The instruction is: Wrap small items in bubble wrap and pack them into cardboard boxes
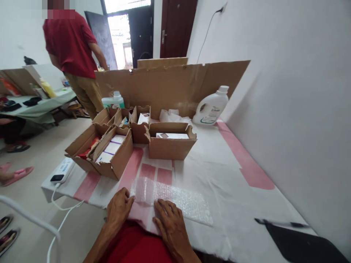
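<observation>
A sheet of clear bubble wrap (pixel 175 199) lies flat on the white and pink tablecloth (pixel 219 171) near the front edge. My left hand (pixel 118 209) rests at the sheet's left end, fingers curled against its edge. My right hand (pixel 170 222) lies flat on the near edge of the bubble wrap, fingers spread. Neither hand lifts anything.
Several open cardboard boxes (pixel 170 140) with small packets stand mid-table before a cardboard screen (pixel 170 86). A white jug (pixel 211 106) and a green-capped bottle (pixel 113 100) stand behind. A power strip (pixel 63 170) sits at the left edge, a black pen (pixel 279 223) at right. A person in red (pixel 74 54) stands far left.
</observation>
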`<control>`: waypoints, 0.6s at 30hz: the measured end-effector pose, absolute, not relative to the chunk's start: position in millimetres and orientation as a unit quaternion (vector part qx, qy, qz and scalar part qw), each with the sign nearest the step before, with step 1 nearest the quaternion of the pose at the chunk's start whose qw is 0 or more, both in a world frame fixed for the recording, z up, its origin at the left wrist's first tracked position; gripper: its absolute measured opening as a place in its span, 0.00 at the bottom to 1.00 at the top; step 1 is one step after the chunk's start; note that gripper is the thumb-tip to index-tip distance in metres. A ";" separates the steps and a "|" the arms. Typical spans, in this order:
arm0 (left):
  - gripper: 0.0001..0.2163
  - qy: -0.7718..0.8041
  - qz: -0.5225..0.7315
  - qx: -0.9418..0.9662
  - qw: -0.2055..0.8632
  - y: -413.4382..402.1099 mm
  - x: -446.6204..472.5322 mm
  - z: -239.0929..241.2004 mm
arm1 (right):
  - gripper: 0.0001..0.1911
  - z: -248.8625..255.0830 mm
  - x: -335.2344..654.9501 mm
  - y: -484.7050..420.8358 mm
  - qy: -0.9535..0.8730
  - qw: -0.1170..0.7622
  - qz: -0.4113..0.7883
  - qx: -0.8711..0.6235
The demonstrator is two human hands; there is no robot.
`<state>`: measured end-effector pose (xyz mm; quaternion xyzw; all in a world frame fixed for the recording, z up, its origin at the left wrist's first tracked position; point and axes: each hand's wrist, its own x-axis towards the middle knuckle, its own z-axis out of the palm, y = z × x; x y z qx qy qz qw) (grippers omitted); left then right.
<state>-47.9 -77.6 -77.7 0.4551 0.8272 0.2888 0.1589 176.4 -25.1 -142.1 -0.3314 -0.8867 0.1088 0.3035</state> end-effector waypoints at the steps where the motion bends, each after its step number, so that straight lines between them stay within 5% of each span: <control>1: 0.07 0.822 0.300 0.454 0.167 -76.5 -48.7 -76.8 | 0.22 -142.8 176.6 -24.9 -0.886 0.307 0.110 -0.331; 12: 0.15 0.653 0.431 0.454 0.428 -57.2 -23.4 -26.9 | 0.24 -113.2 172.0 -32.4 -0.889 0.232 0.161 -0.361; 18: 0.09 0.596 0.292 0.664 0.343 -21.4 33.8 -39.1 | 0.14 -132.2 167.4 -37.2 -0.883 0.271 0.132 -0.360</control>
